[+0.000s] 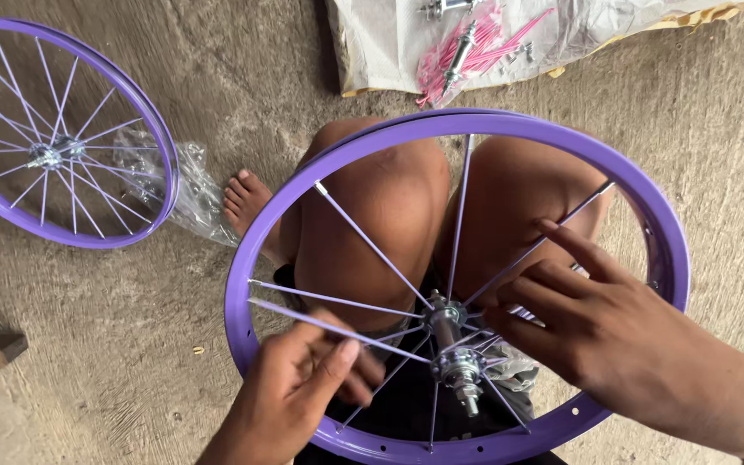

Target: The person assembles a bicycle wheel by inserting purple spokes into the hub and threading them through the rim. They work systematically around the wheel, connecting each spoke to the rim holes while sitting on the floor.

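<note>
At the upper left of the frame a finished purple wheel (62, 138) lies flat on the concrete floor (131, 344). At lower centre the left hand (299, 387) pinches a lilac spoke (337, 329) of the purple rim (243, 284), which fills the middle over the knees. The silver hub (454, 349) sits low centre. At right, the right hand (596, 323) spreads its fingers on the spokes. Pink spokes (475, 47) lie at top.

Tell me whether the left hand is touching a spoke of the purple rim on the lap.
Touching. The head view shows the left hand pinching a spoke of the purple rim between thumb and fingers, no gap visible.
</note>
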